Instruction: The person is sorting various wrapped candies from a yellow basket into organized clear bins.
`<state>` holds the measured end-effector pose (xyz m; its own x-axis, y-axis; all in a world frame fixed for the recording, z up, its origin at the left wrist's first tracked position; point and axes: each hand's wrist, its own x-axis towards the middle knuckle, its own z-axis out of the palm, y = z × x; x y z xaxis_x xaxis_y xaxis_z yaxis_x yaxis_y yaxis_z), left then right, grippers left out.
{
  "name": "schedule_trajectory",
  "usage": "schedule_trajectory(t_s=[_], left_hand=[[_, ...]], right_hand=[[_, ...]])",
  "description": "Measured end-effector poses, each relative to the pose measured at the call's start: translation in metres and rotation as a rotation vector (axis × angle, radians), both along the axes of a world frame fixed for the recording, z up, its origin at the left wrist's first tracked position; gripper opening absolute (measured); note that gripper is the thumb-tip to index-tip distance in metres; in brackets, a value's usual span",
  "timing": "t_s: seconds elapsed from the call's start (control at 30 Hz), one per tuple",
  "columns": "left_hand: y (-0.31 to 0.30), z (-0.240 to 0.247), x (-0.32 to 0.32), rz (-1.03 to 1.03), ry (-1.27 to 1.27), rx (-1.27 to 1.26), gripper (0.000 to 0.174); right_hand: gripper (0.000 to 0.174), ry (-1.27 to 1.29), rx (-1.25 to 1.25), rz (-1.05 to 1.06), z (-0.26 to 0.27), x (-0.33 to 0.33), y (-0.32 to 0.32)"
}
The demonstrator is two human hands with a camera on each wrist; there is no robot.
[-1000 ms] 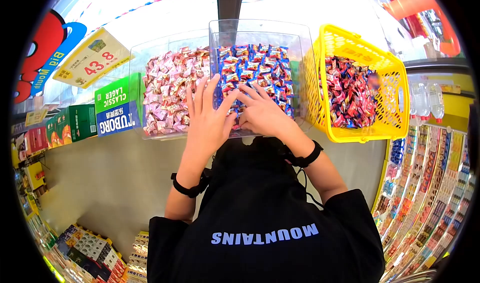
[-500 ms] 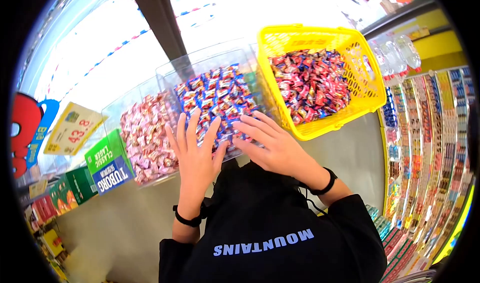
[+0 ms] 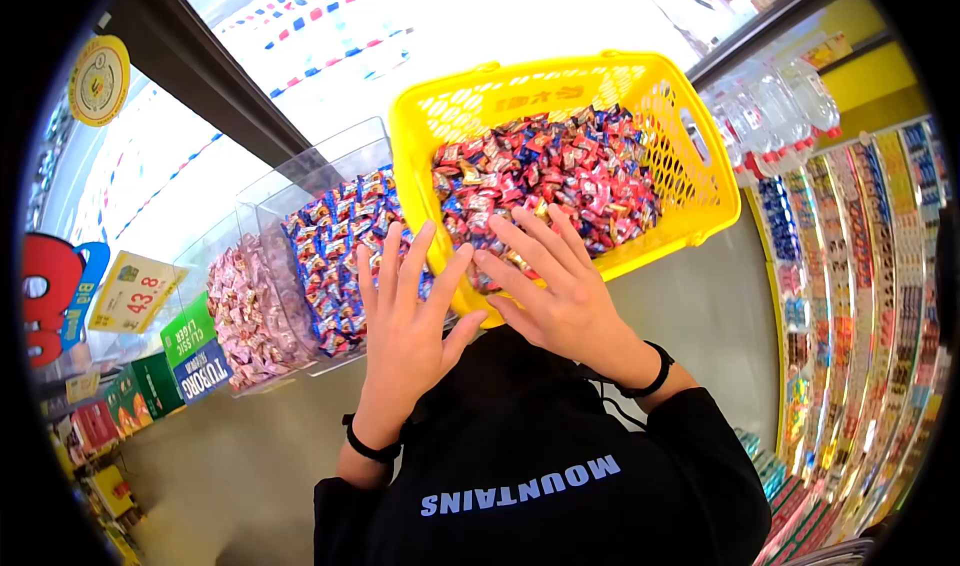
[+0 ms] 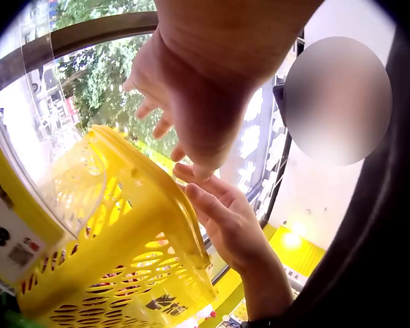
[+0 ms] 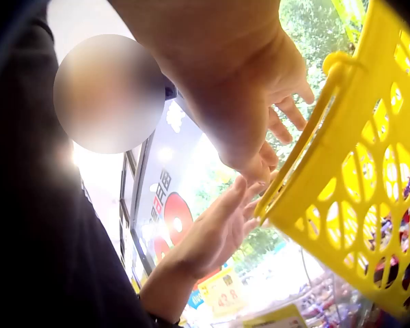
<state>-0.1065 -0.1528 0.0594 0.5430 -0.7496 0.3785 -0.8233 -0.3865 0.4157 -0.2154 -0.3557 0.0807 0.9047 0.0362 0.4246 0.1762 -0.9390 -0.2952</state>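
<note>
Both hands hang with fingers spread and nothing in them. My left hand point(image 3: 402, 316) overlaps the blue candies and the left side of the yellow basket point(image 3: 650, 256) in the head view. Over the basket's near left corner is my right hand point(image 3: 570, 291), fingertips in front of the candies. Red and dark wrapped candies point(image 3: 560, 166) lie heaped inside the basket. From the wrist views, both hands are at the level of the basket's rim point(image 5: 307, 147), thumbs close together. Blue and red wrapped candies point(image 3: 340, 236) fill a clear bin just left of the basket.
Another clear bin holds pink wrapped candies point(image 3: 250, 311). Left of it stand a Tuborg box point(image 3: 203, 369) and a price sign point(image 3: 137, 292). Water bottles point(image 3: 770, 116) are behind the basket at the right. Stocked shelves point(image 3: 850, 296) line the right side, and a window frame point(image 3: 200, 66) crosses behind.
The view has turned right, so bins and basket shift left in it. The hands have come off the blue candies, spread their fingers and moved over towards the basket.
</note>
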Motion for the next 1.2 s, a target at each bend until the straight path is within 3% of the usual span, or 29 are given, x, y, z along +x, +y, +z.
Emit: schedule_trajectory(t_s=[0.3, 0.53, 0.8, 0.9, 1.03, 1.1, 1.17, 1.2], left_hand=[[-0.108, 0.013, -0.063, 0.186, -0.070, 0.126, 0.066], [-0.162, 0.038, -0.078, 0.203, -0.124, 0.191, 0.066], [-0.220, 0.096, -0.024, 0.029, -0.361, 0.259, 0.056], [-0.252, 0.108, 0.015, -0.096, -0.294, 0.259, 0.052], [-0.303, 0.085, 0.057, -0.265, -0.176, 0.340, 0.049], [-0.323, 0.046, 0.075, -0.380, -0.002, 0.517, 0.051], [-0.334, 0.005, 0.080, -0.293, 0.099, 0.843, 0.060], [-0.329, -0.028, 0.088, -0.295, 0.071, 0.862, 0.066]], right_hand=[[0.049, -0.015, 0.074, 0.084, 0.000, -0.048, -0.128], [0.044, -0.053, 0.054, 0.081, -0.001, -0.074, -0.212], [0.035, -0.130, 0.040, 0.005, -0.011, -0.076, -0.272], [0.033, -0.122, 0.060, 0.008, -0.018, -0.079, -0.275], [0.030, -0.122, 0.095, -0.001, -0.018, -0.080, -0.276], [0.030, -0.090, 0.096, -0.001, -0.020, -0.081, -0.276], [0.031, -0.065, 0.097, -0.003, -0.022, -0.082, -0.276], [0.032, -0.064, 0.098, -0.003, -0.025, -0.082, -0.277]])
